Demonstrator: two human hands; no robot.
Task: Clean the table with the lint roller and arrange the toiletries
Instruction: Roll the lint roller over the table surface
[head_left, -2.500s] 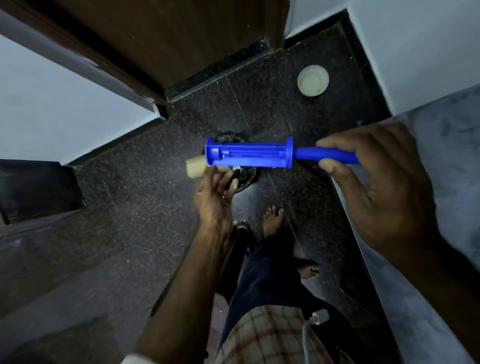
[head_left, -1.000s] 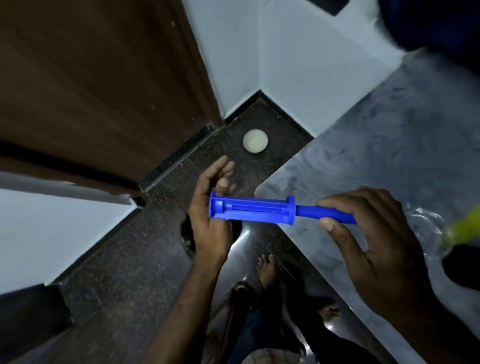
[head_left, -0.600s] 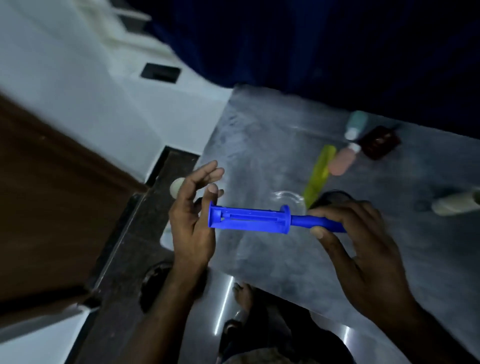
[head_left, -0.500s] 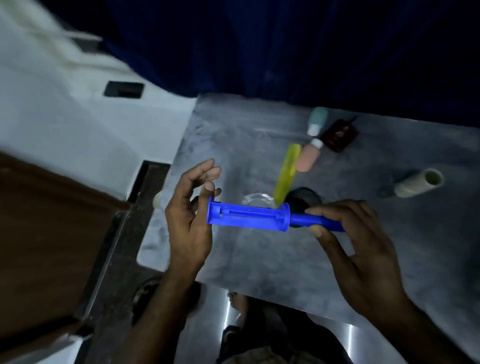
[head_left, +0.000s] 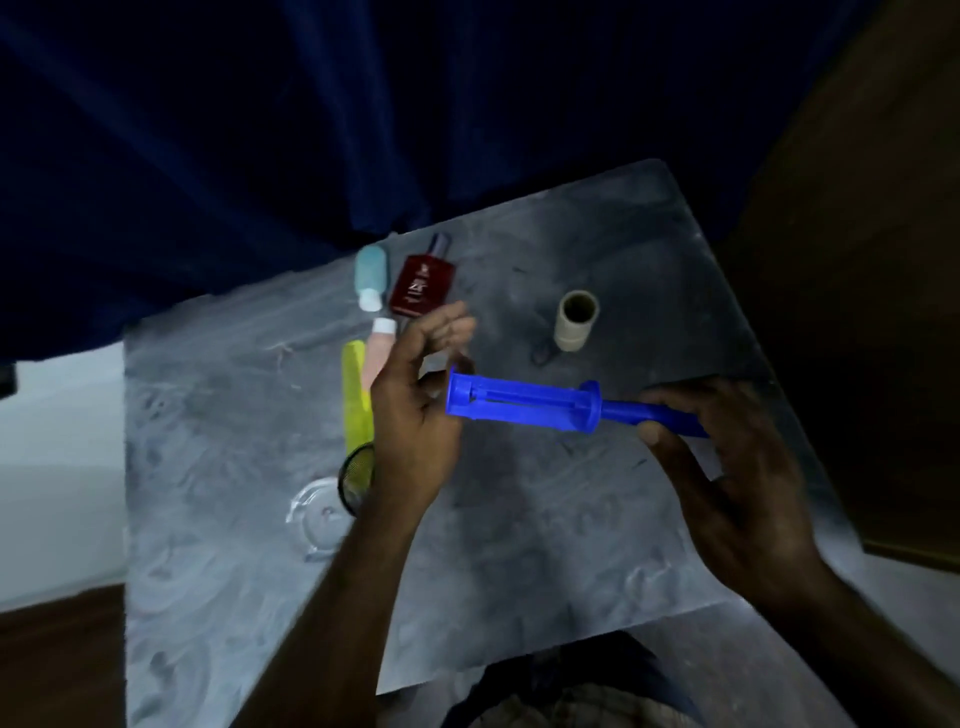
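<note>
My right hand (head_left: 737, 467) grips the handle of a blue lint roller (head_left: 524, 402), held level above the grey table (head_left: 519, 545). Its spindle is bare, with no roll on it. My left hand (head_left: 415, 410) hangs open at the spindle's free end, fingers relaxed, holding nothing. A cardboard roll core (head_left: 575, 320) lies on the table beyond the roller. Left of my left hand lie the toiletries: a teal bottle (head_left: 371, 275), a dark red bottle (head_left: 422, 285), a pink tube (head_left: 378, 351) and a yellow comb (head_left: 356, 397).
A black mesh cup (head_left: 356, 480) and a clear glass dish (head_left: 319, 519) sit near the table's left side. A dark blue curtain (head_left: 311, 130) hangs behind the table. Brown wood (head_left: 857, 260) stands at the right. My legs (head_left: 566, 701) show below the near edge.
The view swung from the floor up onto the table. Earlier my left hand pulled a cardboard core off the roller; now that hand is empty and the spindle is bare.
</note>
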